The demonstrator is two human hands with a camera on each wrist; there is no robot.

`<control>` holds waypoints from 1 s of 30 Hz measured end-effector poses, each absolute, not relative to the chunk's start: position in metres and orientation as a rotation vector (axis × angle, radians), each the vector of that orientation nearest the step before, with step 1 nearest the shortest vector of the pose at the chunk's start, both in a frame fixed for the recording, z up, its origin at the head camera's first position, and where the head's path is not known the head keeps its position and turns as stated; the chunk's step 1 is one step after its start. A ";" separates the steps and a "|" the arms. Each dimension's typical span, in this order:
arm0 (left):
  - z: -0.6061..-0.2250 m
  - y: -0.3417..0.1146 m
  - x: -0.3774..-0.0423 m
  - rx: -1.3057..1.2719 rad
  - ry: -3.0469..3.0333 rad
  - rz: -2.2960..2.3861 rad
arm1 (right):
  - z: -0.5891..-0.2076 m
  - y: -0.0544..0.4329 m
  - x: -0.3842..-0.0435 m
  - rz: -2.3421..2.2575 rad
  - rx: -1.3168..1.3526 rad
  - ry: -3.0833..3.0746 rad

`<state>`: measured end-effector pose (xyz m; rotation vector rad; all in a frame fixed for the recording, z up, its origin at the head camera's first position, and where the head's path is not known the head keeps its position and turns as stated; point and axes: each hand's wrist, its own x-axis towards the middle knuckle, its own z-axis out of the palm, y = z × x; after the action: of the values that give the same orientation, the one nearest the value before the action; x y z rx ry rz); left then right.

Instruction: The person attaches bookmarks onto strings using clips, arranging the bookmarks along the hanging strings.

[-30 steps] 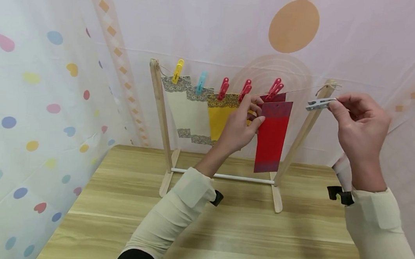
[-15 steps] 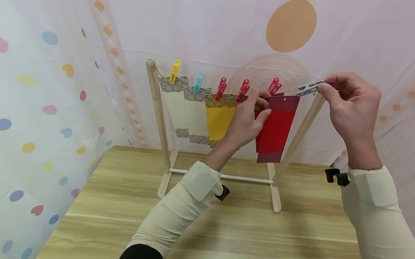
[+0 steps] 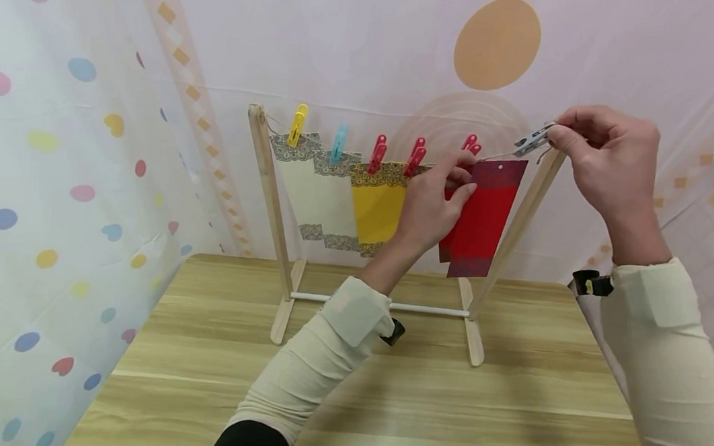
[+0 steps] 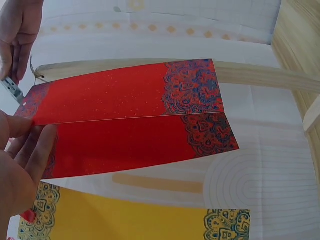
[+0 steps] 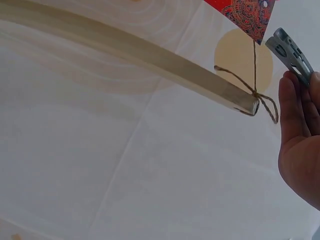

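My left hand [image 3: 433, 203] pinches a red card [image 3: 487, 220] with patterned purplish ends near its upper left edge. The card hangs at the string [image 3: 498, 156], overlapping a second red card [image 4: 120, 145] behind it, which a red clothespin [image 3: 471, 145] holds on the line. To the right, my right hand [image 3: 605, 158] pinches a grey clothespin [image 3: 534, 139] between thumb and fingers by its handle end. In the head view the clothespin's tip lies close above the card's top right corner; the right wrist view shows it beside the patterned corner [image 5: 250, 17].
A wooden rack [image 3: 270, 198] with a white crossbar [image 3: 428, 309] stands on the wood-grain table [image 3: 353, 411]. Cream cards [image 3: 328, 201] and a yellow card [image 3: 376, 210] hang to the left under yellow [image 3: 298, 125], blue [image 3: 339, 144] and red clothespins [image 3: 377, 155]. The string is tied to the right post [image 5: 240, 97].
My left hand has moved the red card right and up to the string. My right hand has risen and come left, bringing the grey clothespin to the line above the card.
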<state>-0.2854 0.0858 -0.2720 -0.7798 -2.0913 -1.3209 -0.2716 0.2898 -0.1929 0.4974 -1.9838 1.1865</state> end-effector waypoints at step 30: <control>-0.264 0.097 -0.288 -0.698 -2.108 -1.184 | -0.180 0.289 -0.275 1.165 0.501 -2.283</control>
<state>-0.2882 0.0974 -0.2639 -0.6979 -2.1083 -1.1842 -0.2752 0.2894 -0.1800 0.5013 -2.2834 1.1651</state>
